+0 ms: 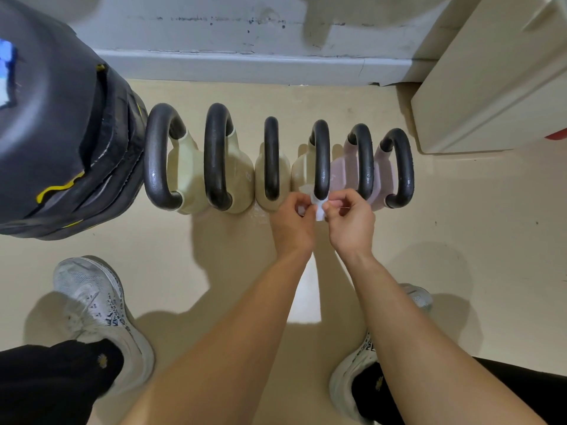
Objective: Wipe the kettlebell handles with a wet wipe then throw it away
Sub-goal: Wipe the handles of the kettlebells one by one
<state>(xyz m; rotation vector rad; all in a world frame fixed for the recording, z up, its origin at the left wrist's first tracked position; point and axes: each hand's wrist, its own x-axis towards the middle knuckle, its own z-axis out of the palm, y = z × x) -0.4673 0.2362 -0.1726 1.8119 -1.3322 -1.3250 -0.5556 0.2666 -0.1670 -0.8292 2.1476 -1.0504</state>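
Hands: left hand (291, 223) and right hand (349, 222) are pinching the wet wipe (319, 208), holding it against the near end of the fourth handle (321, 157) from the left.
Around: six kettlebells (239, 170) are standing in a row, a black bag (61, 133) crowding the leftmost, a cream cabinet (491, 87) flanking the right.
Room: beige floor (214, 256) is meeting a scuffed grey wall (245, 26).

Single head-worn wide-angle cam, pitched steeply down at beige floor (214, 256). Close, mid-frame: row of six black-handled cream and pink kettlebells (271, 161); grey wall skirting (245, 65) top, white mesh sneakers (101, 317) bottom edge.
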